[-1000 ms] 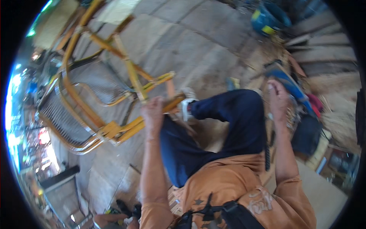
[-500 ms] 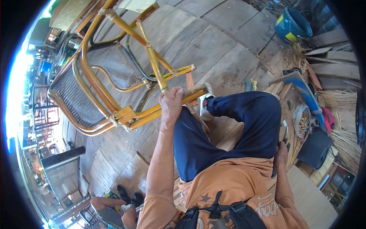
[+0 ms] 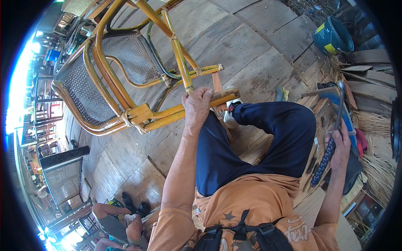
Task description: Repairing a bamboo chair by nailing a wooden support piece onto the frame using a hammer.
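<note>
A rattan chair (image 3: 127, 109) with yellow-brown poles and a woven cane seat and back lies tipped at the left. My left hand (image 3: 196, 108) is closed round its thick lower pole, where a thinner upright pole meets it. To the right of my knee, my right hand (image 3: 340, 146) grips a long hand tool (image 3: 321, 168). This tool has a dark blue, ridged handle and a thin dark metal shaft, which points away from me. The exact kind of tool I cannot make out. The pole's cut end lies by my shoe (image 3: 231, 115).
A wooden bench (image 3: 317, 113) with scraps stands at my right, a dark bag-like thing (image 3: 351, 173) beside it. Farther right lie rattan strips (image 3: 379, 161) and boards. A green bucket (image 3: 333, 35) stands at the far right. Another person (image 3: 121, 219) sits at the lower left.
My right hand has risen from beside my right thigh and moved out to the right, with the blue-handled tool now plainly in it. My left hand keeps its hold on the chair pole.
</note>
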Action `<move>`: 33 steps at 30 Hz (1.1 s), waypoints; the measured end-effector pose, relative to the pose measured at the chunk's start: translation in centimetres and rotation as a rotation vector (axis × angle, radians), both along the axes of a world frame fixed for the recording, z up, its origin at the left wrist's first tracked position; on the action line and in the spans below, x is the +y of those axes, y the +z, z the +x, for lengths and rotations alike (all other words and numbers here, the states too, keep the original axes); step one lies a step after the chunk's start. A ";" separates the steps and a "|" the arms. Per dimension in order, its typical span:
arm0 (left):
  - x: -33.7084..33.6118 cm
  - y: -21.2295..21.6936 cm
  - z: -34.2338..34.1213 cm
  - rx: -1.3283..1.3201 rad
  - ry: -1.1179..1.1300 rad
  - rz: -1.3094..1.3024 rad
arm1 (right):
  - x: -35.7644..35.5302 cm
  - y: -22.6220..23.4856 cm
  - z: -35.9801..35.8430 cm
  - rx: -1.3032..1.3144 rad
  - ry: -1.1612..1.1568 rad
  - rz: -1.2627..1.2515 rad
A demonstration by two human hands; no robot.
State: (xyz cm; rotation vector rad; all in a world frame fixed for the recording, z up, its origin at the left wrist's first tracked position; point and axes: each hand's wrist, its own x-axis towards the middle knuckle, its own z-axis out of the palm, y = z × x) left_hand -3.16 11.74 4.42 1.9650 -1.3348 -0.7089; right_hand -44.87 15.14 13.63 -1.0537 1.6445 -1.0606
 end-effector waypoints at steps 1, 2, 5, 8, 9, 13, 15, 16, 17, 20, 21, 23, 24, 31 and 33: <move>0.0 -0.1 0.0 0.003 0.000 0.001 | -0.6 1.0 1.8 -0.348 0.124 0.009; 0.0 -0.2 0.1 0.001 0.000 -0.024 | -1.0 1.4 3.7 -0.345 0.123 0.010; 0.1 -0.2 0.4 -0.014 -0.032 -0.052 | -2.2 1.1 8.1 -0.350 0.345 0.254; 0.2 -0.2 0.4 -0.016 -0.042 -0.048 | -3.1 0.4 11.0 -0.290 0.549 0.333; 0.2 -0.2 0.3 -0.007 -0.028 -0.056 | -3.4 0.3 11.7 -0.215 0.591 0.336; 0.0 0.1 -0.1 -0.094 -0.014 -0.057 | -5.0 0.4 13.7 0.152 0.751 0.182; 0.0 0.2 -0.2 -0.071 -0.001 -0.045 | -5.9 0.6 14.4 0.304 0.808 0.107; 0.0 0.2 -0.2 -0.062 0.000 -0.060 | -6.4 0.6 14.7 0.364 0.820 -0.016; 0.0 0.3 -0.2 -0.087 -0.010 -0.061 | -6.9 0.7 15.1 0.434 0.823 -0.116; 0.2 0.2 -0.1 -0.116 -0.018 -0.062 | -8.3 1.2 15.7 0.451 0.894 0.087; 0.1 0.2 -0.1 -0.124 -0.026 -0.072 | -8.8 1.4 15.9 0.567 0.911 -0.020; 0.1 0.1 0.0 -0.101 -0.028 -0.070 | -9.6 1.7 16.3 0.610 0.933 -0.004; 0.1 0.0 0.0 -0.079 -0.034 -0.074 | -9.9 1.9 16.5 0.663 0.949 -0.012; 0.4 -0.2 0.0 -0.123 -0.045 -0.154 | -10.8 2.9 18.1 0.648 1.113 -0.115; 0.4 0.0 0.0 -0.133 -0.069 -0.136 | -10.8 3.1 18.7 0.651 1.108 0.002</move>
